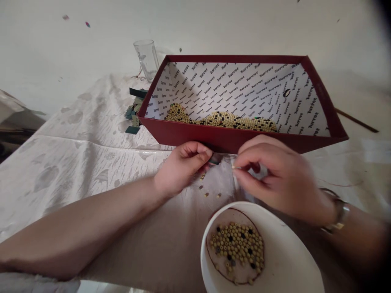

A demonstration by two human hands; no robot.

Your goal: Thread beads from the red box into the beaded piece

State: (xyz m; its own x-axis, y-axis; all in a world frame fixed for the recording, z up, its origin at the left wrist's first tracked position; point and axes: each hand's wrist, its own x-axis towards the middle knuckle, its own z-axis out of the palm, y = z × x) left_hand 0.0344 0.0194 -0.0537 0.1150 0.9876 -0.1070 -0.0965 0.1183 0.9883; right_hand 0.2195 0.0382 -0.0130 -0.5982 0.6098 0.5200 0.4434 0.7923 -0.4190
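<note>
My left hand is closed, thumb against forefinger, at the front wall of the red box. A small dark flat piece sticks out from its fingertips. My right hand, slightly blurred, pinches a tiny pale bead a little to the right of it. Several loose beads lie on the tablecloth below my left hand. Nearer to me stands a white bowl with many pale wooden beads and some black ones in it.
The long red box has a printed lining and holds a heap of strung-looking beads. Behind it are a glass mug and a thin brown stick. Green card pieces lie at its left end. A patterned cloth covers the table.
</note>
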